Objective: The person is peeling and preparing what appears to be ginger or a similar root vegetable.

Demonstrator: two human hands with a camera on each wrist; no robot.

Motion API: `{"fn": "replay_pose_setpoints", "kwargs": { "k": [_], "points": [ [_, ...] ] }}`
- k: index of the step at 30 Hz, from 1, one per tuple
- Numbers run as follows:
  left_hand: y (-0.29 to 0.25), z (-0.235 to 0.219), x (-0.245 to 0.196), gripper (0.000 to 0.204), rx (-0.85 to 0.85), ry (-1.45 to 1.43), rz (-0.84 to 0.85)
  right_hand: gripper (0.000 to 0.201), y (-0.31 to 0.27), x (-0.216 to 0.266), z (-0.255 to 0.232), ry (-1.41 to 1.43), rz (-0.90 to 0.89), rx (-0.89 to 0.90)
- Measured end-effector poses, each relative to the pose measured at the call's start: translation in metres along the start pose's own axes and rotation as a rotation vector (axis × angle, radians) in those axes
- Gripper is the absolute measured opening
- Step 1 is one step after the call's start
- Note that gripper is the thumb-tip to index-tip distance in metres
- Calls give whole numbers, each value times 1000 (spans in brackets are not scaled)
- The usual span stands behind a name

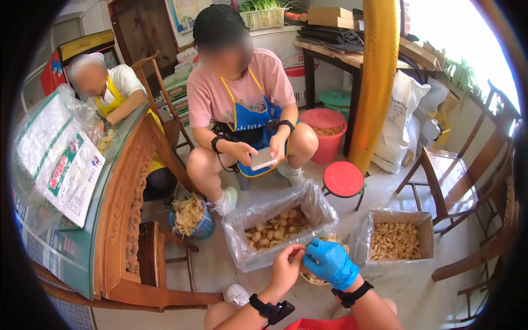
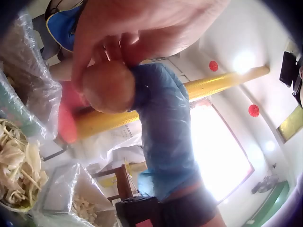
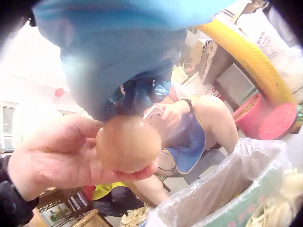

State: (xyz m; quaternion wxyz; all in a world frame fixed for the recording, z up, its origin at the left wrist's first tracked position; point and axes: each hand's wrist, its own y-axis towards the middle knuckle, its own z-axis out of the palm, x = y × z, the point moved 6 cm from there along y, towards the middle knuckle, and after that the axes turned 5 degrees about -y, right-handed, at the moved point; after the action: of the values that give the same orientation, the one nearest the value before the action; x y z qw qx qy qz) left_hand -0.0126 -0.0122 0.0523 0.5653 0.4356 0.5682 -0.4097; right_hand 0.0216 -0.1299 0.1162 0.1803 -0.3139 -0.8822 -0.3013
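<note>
Bare left hand (image 1: 286, 269) and blue-gloved right hand (image 1: 331, 265) clamp a round, tan bulb (image 3: 129, 145) between them, probably to steady it.

In the head view, a person (image 1: 258, 71) in a pink shirt, black cap and blue apron sits at twelve o'clock, holding a phone (image 1: 264, 159) near the centre. A second person (image 1: 122, 82), in a yellow apron, is at ten o'clock, beside a glass-topped table (image 1: 82, 258) at nine; a plastic bag (image 1: 41, 129) lies on it. A crate (image 1: 264, 20) of greens (image 1: 261, 4) sits at twelve, by the top edge. At one stands a desk (image 1: 324, 48) bearing cardboard boxes (image 1: 329, 21), with a green tub (image 1: 334, 100) beneath. A yellow pillar (image 1: 379, 71) rises at two; a white sack (image 1: 397, 124) is just beside it. A red stool (image 1: 344, 179) stands at three, with a chair (image 1: 451, 179) farther out.
</note>
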Motion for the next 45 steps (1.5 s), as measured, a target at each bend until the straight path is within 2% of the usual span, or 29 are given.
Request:
{"fn": "replay_pose_setpoints", "kwargs": {
  "k": [4,6,9,17,19,21,23,24,26,30,32,33,35,38,45],
  "points": [
    [2,2,9,11,55,-254,-171,8,-2,6,4,30,58,-73],
    [3,2,6,12,72,-275,-165,7,-3,1,2,138,173,-175],
    [4,2,2,12,69,-354,-151,9,-3,-1,1,190,255,-221],
    [3,-1,-3,14,45,-576,-230,8,-4,-4,2,140,300,-408],
    [-1,2,-7,14,32,-639,-251,7,-7,-5,-2,248,289,-515],
    [2,2,-9,15,14,-696,-255,7,-8,-8,0,272,334,-495],
    [3,0,-8,16,24,-645,-276,5,-14,-21,11,603,544,-459],
    [5,-1,-7,16,23,-645,-283,5,-15,-22,13,603,551,-457],
    [10,0,-16,20,120,-426,-142,6,-15,-28,21,806,596,-444],
    [4,10,-19,26,186,-518,-227,8,-11,-22,12,734,470,-435],
    [4,11,-11,31,241,-415,-180,10,-19,-33,25,892,665,-435],
    [4,12,-12,31,239,-416,-184,10,-19,-32,24,892,669,-432],
    [7,10,-20,33,183,-472,-108,9,-19,-30,29,1094,756,-469],
    [5,11,-20,33,167,-502,-126,10,-21,-32,33,1204,789,-548],
    [2,9,-25,32,121,-604,-156,10,-20,-26,26,1286,790,-536]
  ]
}}
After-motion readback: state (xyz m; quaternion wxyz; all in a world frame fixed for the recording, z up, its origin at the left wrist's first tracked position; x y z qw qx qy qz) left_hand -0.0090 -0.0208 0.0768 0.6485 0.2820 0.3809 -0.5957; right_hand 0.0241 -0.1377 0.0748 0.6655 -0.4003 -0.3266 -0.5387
